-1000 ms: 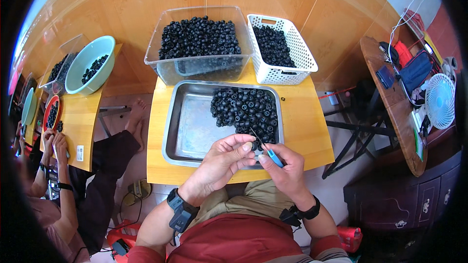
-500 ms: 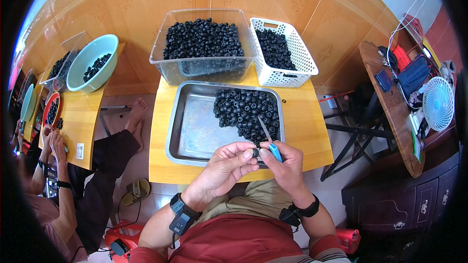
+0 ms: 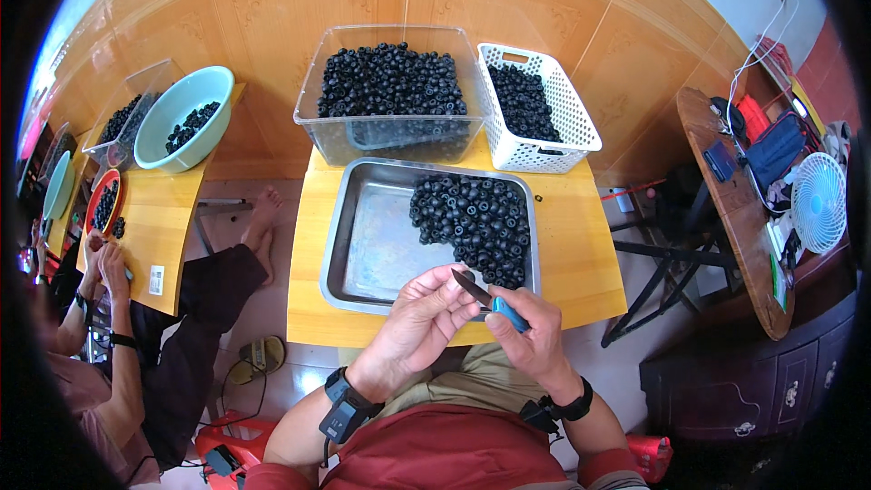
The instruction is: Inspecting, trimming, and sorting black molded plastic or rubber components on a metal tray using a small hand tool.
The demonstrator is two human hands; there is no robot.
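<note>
Swung toward left fingers (image 3: 428, 282) pinching a black bead (image 3: 465, 274), a knife (image 3: 480, 293) gripped in the right fingers (image 3: 537, 310) could nick the adjacent thumb (image 3: 443, 297) should the bead slip.

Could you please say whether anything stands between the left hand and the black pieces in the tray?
Nothing visible blocks the black pieces, though the right hand holds a knife close to the left hand.
</note>
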